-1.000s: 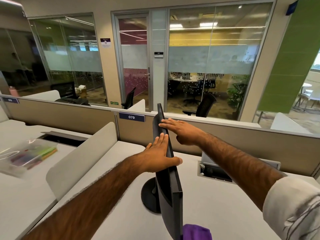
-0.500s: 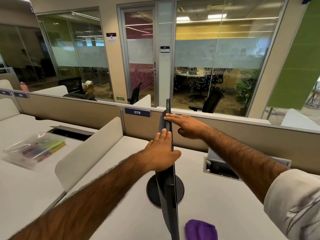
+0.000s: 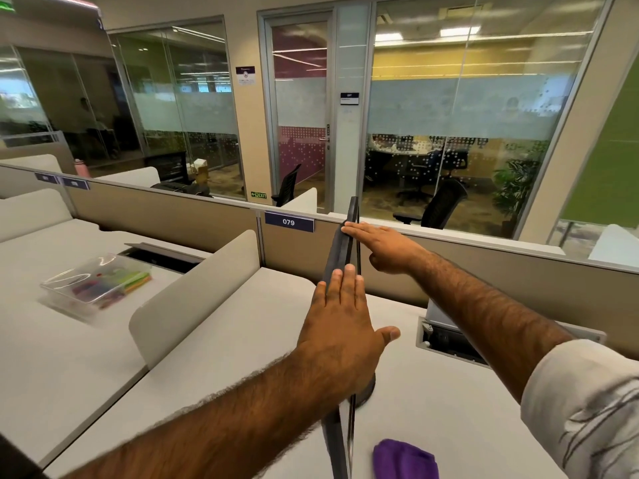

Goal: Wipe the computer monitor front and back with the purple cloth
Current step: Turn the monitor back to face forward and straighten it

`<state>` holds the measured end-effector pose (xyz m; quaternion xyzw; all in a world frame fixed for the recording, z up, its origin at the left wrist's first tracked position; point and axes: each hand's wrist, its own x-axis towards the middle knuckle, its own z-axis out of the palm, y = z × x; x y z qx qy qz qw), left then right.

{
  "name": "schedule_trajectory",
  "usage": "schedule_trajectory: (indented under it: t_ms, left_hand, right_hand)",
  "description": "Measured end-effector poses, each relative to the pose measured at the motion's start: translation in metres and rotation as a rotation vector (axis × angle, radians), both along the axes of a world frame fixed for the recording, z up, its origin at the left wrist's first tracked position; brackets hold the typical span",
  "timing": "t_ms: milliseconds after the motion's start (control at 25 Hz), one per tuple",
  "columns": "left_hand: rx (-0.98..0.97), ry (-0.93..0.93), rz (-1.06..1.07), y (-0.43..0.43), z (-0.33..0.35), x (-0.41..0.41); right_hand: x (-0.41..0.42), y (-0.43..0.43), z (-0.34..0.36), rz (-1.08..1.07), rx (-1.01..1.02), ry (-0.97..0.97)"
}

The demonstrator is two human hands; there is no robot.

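Black thin flat computer monitor [image 3: 340, 257] stands edge-on, pressed between the flat open left hand [image 3: 340, 326] and right hand [image 3: 383, 248], neither grasping. Push too hard and it may tip on its stand; the purple cloth [image 3: 404, 459] lies near, untouched.

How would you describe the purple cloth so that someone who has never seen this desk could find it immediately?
Start at the white desk below the partition label 079, where a thin dark monitor stands edge-on. At its near end, on the right, lies the purple cloth, crumpled. It is the only purple, soft thing on that desk.
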<state>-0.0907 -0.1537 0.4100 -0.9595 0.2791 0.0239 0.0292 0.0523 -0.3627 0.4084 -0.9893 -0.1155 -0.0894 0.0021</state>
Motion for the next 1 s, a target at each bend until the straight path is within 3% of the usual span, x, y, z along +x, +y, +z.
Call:
schedule_trajectory:
  t_ms: [680,1000]
  left_hand:
    - [0.077,-0.018,-0.363,0.116,0.010,0.084]
    - [0.129,-0.130,-0.345,0.144,0.011,0.117]
  right_hand:
    - [-0.015,-0.008,-0.013,-0.054,0.042,-0.062]
    - [-0.027,-0.014,-0.015,-0.044,0.036,-0.110]
